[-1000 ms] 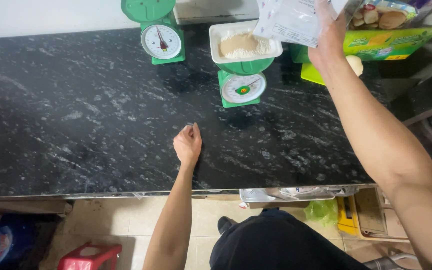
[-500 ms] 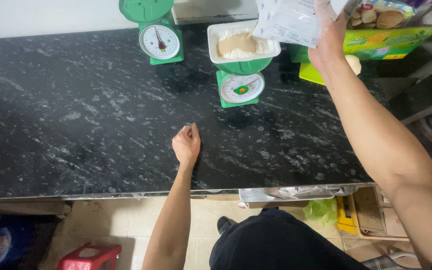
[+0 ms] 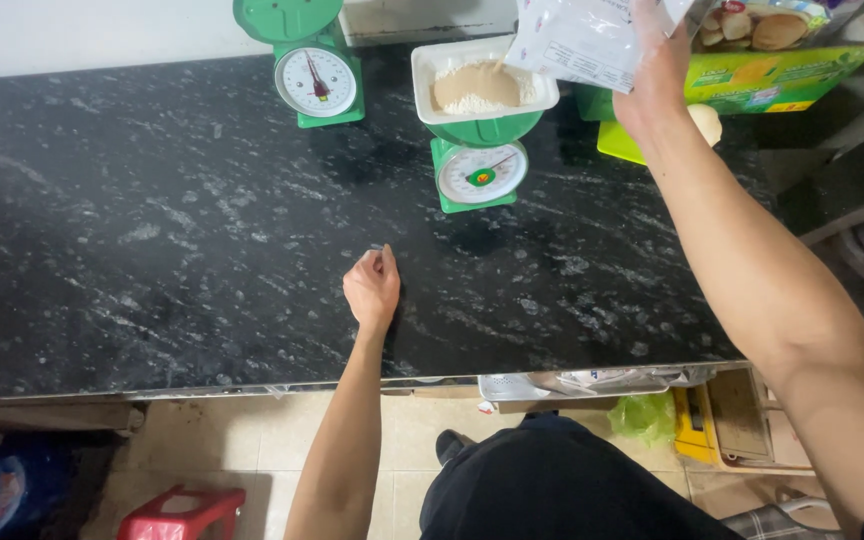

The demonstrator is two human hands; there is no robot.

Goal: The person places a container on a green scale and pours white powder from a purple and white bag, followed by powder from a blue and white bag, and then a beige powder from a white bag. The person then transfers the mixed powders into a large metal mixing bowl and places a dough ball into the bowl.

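Light looks even and moderately bright, overhead, slightly cool. I see soft sheen on the black stone counter (image 3: 152, 250), strongest at the far left; no hard glare. Soft shadows sit near the two green scales (image 3: 477, 150) and beside the left hand (image 3: 372, 285). The white bag (image 3: 587, 35) at the far edge is near blown out. Focus is sharp mid-frame; wide-angle stretch on the right forearm, floor below is dimmer.
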